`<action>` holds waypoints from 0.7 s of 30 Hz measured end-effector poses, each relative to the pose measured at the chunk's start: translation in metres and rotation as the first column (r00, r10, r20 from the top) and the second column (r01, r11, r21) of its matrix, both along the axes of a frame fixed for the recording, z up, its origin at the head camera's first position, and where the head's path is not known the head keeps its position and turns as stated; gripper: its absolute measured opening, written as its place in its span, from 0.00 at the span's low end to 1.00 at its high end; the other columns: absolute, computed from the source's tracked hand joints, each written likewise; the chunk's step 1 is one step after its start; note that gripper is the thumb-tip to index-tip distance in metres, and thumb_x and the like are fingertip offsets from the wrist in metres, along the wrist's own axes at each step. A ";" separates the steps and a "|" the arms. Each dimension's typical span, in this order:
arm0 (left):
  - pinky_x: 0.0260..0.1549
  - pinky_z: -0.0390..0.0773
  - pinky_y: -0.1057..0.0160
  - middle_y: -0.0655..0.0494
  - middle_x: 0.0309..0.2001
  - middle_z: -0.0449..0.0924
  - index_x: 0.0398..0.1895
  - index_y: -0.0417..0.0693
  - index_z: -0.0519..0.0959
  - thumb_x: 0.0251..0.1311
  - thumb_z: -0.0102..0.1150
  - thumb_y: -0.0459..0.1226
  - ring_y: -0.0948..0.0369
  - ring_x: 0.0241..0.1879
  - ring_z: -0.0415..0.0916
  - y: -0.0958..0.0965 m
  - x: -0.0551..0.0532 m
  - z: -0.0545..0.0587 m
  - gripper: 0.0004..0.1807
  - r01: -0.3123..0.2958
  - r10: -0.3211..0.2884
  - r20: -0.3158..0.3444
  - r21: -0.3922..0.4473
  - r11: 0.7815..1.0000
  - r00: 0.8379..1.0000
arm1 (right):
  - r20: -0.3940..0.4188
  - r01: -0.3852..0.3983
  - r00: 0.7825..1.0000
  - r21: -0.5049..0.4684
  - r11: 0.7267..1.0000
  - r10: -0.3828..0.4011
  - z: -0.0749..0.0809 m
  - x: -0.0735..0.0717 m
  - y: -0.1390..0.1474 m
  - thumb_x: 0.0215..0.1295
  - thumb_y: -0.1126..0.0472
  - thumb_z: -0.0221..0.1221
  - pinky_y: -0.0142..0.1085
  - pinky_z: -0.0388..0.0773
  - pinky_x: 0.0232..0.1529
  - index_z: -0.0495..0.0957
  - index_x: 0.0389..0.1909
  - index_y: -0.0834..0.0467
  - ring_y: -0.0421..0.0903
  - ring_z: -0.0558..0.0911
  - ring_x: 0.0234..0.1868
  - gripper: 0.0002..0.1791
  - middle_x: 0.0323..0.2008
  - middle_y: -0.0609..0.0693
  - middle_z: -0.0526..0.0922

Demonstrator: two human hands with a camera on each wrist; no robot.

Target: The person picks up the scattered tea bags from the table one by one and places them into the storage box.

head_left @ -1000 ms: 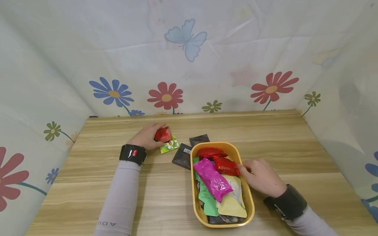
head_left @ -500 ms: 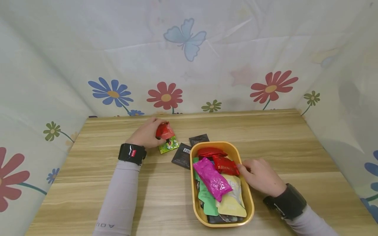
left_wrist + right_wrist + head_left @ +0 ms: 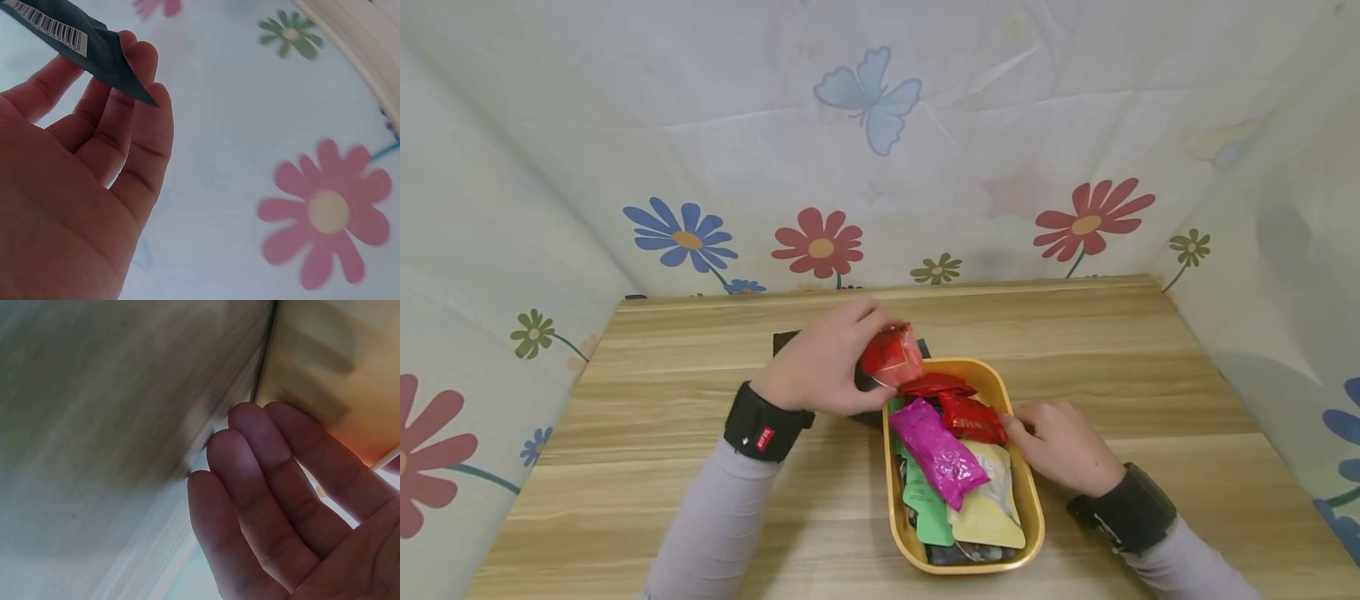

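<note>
My left hand (image 3: 823, 358) holds a shiny red packet (image 3: 892, 357) between thumb and fingers, at the back left corner of the yellow plastic bin (image 3: 1042, 521). In the left wrist view, a dark teal packet with a barcode (image 3: 62, 34) shows in the left hand (image 3: 94, 169); whether it is the red one's back I cannot tell. My right hand (image 3: 1063, 446) grips the bin's right rim, its thumb at the top and its fingers (image 3: 240, 465) along the outer wall. A magenta packet (image 3: 938, 454) and red packets (image 3: 973, 419) lie on top inside.
Below those lie a pale yellow sachet (image 3: 988, 508) and a green sachet (image 3: 931, 512). A black packet (image 3: 784, 339) shows past the left hand on the wooden table (image 3: 647, 400); others behind the hand are mostly covered. A flowered cloth (image 3: 715, 150) rises at the back.
My left hand has lifted the red packet and carried it right to the bin's corner. A black packet shows at the left; the small green packet is out of sight. The right hand stays put.
</note>
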State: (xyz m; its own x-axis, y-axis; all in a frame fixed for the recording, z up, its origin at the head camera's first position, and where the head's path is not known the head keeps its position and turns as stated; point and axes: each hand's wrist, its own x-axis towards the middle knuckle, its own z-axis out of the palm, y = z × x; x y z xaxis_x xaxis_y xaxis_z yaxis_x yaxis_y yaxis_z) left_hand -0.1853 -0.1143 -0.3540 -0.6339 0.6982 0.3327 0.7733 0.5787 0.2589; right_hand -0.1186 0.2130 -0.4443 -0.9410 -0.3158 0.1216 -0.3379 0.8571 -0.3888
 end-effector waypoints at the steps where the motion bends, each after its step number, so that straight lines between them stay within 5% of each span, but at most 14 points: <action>1: 0.42 0.74 0.71 0.63 0.51 0.71 0.63 0.52 0.74 0.44 0.64 0.59 0.70 0.46 0.66 0.006 0.005 0.002 0.41 0.025 -0.025 -0.010 -0.001 1.000 1.000 | 0.001 0.001 1.000 -0.001 1.000 -0.001 0.000 0.000 0.000 0.70 0.50 0.54 0.33 0.60 0.21 0.69 0.14 0.44 0.38 0.64 0.18 0.21 0.13 0.39 0.61; 13: 0.46 0.67 0.71 0.62 0.47 0.66 0.62 0.51 0.74 0.50 0.55 0.61 0.68 0.44 0.61 0.067 0.070 0.004 0.38 0.269 -0.278 -0.084 -0.107 0.957 0.957 | 0.009 -0.002 1.000 -0.028 1.000 0.002 0.000 0.000 0.001 0.70 0.51 0.54 0.33 0.60 0.20 0.71 0.15 0.45 0.36 0.64 0.18 0.20 0.13 0.37 0.62; 18: 0.50 0.66 0.69 0.60 0.50 0.66 0.65 0.52 0.72 0.50 0.51 0.63 0.65 0.46 0.62 0.073 0.083 0.002 0.40 0.279 -0.301 -0.120 -0.171 0.945 0.946 | 0.028 0.001 1.000 -0.042 0.999 0.000 0.000 0.000 0.001 0.71 0.49 0.53 0.32 0.61 0.20 0.72 0.16 0.45 0.36 0.65 0.18 0.20 0.14 0.37 0.63; 21: 0.64 0.61 0.62 0.56 0.66 0.63 0.76 0.55 0.61 0.48 0.50 0.72 0.62 0.60 0.61 0.072 0.086 0.001 0.53 0.282 -0.295 -0.057 -0.163 0.945 0.954 | 0.028 0.002 1.000 -0.044 0.999 -0.001 0.001 0.001 0.001 0.72 0.48 0.52 0.32 0.61 0.20 0.73 0.17 0.45 0.36 0.65 0.18 0.19 0.14 0.38 0.63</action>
State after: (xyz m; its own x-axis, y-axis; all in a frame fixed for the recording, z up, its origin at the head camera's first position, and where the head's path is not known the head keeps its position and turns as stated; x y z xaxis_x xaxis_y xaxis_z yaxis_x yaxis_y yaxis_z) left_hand -0.0990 -0.0422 -0.3528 -0.3737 0.8934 0.2495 0.9274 0.3553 0.1167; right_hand -0.1175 0.2141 -0.4437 -0.9447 -0.3095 0.1087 -0.3251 0.8393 -0.4359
